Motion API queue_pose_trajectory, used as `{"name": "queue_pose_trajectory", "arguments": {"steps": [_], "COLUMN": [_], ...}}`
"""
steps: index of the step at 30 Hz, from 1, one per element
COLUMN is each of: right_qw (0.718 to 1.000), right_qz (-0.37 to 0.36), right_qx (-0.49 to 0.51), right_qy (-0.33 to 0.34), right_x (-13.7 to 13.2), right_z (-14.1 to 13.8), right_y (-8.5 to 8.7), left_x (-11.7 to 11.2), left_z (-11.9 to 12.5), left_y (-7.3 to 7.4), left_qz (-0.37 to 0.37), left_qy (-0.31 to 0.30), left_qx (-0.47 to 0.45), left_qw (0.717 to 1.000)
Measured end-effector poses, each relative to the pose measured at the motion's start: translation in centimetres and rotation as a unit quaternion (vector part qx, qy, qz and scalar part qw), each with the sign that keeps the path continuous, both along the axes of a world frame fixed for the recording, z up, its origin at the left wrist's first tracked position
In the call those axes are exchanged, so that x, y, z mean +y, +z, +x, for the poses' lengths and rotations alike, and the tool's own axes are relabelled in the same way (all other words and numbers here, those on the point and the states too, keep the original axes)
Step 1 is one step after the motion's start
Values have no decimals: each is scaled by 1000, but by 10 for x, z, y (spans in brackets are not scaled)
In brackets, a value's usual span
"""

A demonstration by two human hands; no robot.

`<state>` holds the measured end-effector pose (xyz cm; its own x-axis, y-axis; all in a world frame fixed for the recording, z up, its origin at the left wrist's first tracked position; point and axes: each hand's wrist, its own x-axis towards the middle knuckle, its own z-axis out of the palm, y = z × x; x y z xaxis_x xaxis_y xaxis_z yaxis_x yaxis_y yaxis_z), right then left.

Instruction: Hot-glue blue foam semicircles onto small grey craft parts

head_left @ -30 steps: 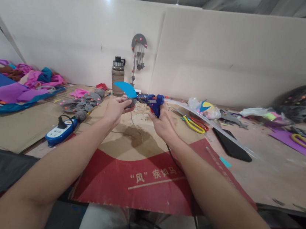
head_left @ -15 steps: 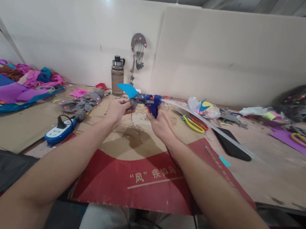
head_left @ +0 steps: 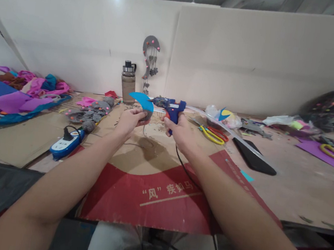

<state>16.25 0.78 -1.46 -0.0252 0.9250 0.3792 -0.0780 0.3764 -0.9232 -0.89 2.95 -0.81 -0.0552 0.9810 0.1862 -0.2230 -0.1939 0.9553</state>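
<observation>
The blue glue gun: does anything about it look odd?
Yes: a long clear stick juts from the back of the glue gun, crossing the flat black object in this view; it looks awkwardly long to handle.

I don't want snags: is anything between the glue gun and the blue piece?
Nothing visible stands between the glue gun in your right hand and the blue piece at your left hand; whether they touch is unclear.
</observation>
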Motion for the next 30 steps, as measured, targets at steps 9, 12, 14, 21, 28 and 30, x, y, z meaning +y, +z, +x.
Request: {"name": "queue_pose_trajectory", "arguments": {"steps": [9,12,14,21,28,30], "right_qw": [978,958,939,842,997,985], "right_qz": [-163,-188,-184,14,-3,-58], "right_qx": [-100,-190,-266,-463,-16,68], "right_qy": [-85,-104,-119,-277,79,146], "right_x": [27,33,35,25,9,3], "right_z": [19,22,26,26,-27,-35], "right_y": [-16,-26,-28,-22,-21,-20], "left_x": [-7,-12,-17,-27,-28,-30], "left_z": [2,5,7,13,15,15], "left_y": [4,6,10,17,12,14], "left_qz": [30,41,47,50,131,146], "left_qy": [68,75,73,94,84,96], "left_qx": [95,152,185,215,188,182], "left_qw": [993,985,979,971,970,968]}}
